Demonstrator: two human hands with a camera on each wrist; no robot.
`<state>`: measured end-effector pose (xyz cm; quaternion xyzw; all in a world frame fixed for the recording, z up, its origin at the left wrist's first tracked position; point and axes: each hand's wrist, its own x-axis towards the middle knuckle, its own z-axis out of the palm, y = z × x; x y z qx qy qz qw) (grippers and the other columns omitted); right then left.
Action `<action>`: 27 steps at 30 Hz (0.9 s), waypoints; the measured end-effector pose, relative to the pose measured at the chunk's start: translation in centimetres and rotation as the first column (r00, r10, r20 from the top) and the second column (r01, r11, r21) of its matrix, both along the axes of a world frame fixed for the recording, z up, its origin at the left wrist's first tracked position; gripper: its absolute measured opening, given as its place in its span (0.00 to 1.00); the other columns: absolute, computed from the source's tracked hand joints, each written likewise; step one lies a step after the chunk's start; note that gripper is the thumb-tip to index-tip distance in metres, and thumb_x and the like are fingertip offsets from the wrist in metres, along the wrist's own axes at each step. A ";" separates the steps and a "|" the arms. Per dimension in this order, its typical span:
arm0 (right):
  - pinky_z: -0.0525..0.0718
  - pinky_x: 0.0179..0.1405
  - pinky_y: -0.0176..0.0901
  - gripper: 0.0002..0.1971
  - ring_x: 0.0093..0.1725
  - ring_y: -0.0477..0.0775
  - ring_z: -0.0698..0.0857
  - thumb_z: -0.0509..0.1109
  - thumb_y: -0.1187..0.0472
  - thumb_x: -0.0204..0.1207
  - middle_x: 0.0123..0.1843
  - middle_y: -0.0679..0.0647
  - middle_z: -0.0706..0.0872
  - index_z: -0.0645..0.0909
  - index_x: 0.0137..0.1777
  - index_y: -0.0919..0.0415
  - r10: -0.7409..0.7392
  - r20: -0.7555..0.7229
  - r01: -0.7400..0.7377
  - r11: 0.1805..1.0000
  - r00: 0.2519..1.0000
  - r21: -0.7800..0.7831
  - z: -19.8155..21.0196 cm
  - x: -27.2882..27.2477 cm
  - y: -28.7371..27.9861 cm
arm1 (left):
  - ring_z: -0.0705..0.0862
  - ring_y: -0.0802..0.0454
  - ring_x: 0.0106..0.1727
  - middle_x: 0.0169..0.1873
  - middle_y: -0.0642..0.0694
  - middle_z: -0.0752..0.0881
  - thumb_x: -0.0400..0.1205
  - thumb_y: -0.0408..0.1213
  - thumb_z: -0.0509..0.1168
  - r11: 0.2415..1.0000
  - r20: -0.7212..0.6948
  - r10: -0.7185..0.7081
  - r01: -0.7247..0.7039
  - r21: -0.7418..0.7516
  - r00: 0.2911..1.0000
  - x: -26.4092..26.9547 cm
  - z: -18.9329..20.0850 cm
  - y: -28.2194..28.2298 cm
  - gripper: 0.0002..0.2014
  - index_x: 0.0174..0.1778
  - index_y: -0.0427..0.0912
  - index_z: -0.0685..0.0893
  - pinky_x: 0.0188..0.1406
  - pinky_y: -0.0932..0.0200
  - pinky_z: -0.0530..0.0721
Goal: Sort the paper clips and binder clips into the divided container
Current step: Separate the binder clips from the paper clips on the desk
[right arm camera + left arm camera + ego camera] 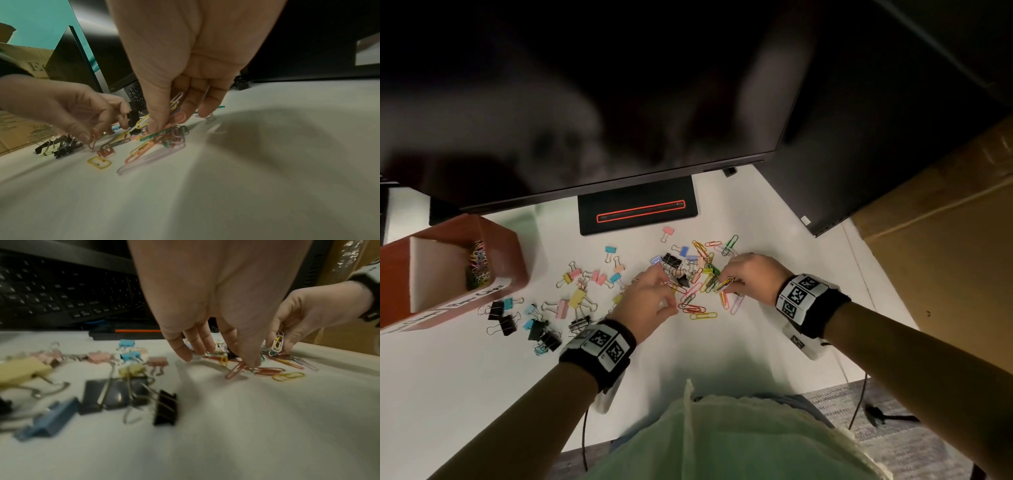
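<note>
My right hand [748, 274] held a small bunch of paper clips [278, 341] pinched in curled fingers, over the loose pile [702, 291] mid-desk. Left hand [650, 301] pinched one red clip [236, 370] w/ thumb tip. Container [493, 236] sat far left, clips already in one compartment. Best approach, imo: lift slowly, shake off tangled ones, leave binder clips [551, 308] for later.

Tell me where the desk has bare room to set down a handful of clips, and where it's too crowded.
Bare desk lies near the front edge, below the black binder clips and left of the left hand. Another bare patch sits right of the right hand. Crowded: the paper clip pile between the hands, and the stretch between it and the red container.
</note>
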<state>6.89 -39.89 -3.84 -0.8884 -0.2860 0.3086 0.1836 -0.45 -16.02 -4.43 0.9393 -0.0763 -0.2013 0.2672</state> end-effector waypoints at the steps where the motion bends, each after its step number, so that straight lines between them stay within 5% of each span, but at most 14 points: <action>1: 0.79 0.58 0.45 0.15 0.60 0.56 0.82 0.68 0.56 0.77 0.59 0.54 0.86 0.82 0.62 0.54 0.003 -0.018 -0.003 1.000 1.000 -0.006 0.0 -0.1 -0.1 | 0.73 0.53 0.61 0.59 0.47 0.77 0.71 0.40 0.74 1.000 -0.006 -0.008 0.008 0.015 1.000 -0.2 -0.1 -0.5 0.05 0.35 0.45 0.86 0.62 0.56 0.72; 5: 0.80 0.62 0.48 0.19 0.63 0.57 0.81 0.70 0.56 0.75 0.63 0.53 0.85 0.79 0.67 0.51 0.010 -0.062 -0.012 0.999 0.998 -0.037 -0.4 -0.8 -0.3 | 0.76 0.46 0.59 0.58 0.46 0.79 0.67 0.40 0.76 0.997 0.043 -0.023 0.020 0.073 0.999 -0.8 -0.8 -2.2 0.07 0.30 0.46 0.84 0.57 0.47 0.78; 11: 0.80 0.61 0.51 0.18 0.62 0.60 0.81 0.70 0.56 0.75 0.60 0.55 0.85 0.80 0.65 0.51 0.002 -0.072 -0.006 0.999 0.997 -0.048 -0.7 -0.8 0.3 | 0.79 0.43 0.43 0.41 0.43 0.83 0.70 0.32 0.74 1.000 0.145 0.025 -0.027 0.013 0.989 -0.2 -1.1 -3.2 0.07 0.32 0.39 0.81 0.39 0.51 0.81; 14: 0.80 0.61 0.51 0.15 0.62 0.59 0.80 0.69 0.57 0.76 0.60 0.56 0.84 0.82 0.62 0.53 0.015 -0.047 -0.016 0.999 0.999 -0.036 -0.6 -0.6 0.8 | 0.79 0.42 0.43 0.40 0.40 0.83 0.72 0.27 0.70 0.998 0.110 0.065 -0.062 -0.032 0.992 0.4 -1.2 -3.2 0.04 0.38 0.36 0.81 0.43 0.46 0.82; 18: 0.80 0.58 0.49 0.13 0.61 0.60 0.79 0.68 0.57 0.76 0.58 0.58 0.82 0.85 0.59 0.58 0.049 -0.013 -0.049 0.998 0.999 -0.036 -0.3 -0.2 1.6 | 0.81 0.45 0.49 0.46 0.40 0.84 0.75 0.31 0.69 0.989 0.017 0.142 -0.141 -0.047 0.990 0.8 -1.5 -2.9 0.13 0.55 0.38 0.81 0.51 0.54 0.80; 27: 0.80 0.51 0.50 0.12 0.63 0.61 0.77 0.64 0.58 0.79 0.59 0.59 0.79 0.83 0.57 0.60 0.176 0.046 -0.168 0.976 0.983 -0.142 -0.1 -0.1 2.2 | 0.80 0.43 0.51 0.49 0.39 0.80 0.78 0.32 0.65 0.997 -0.085 0.072 -0.072 0.001 0.994 1.6 -1.5 -2.8 0.07 0.50 0.36 0.85 0.54 0.51 0.80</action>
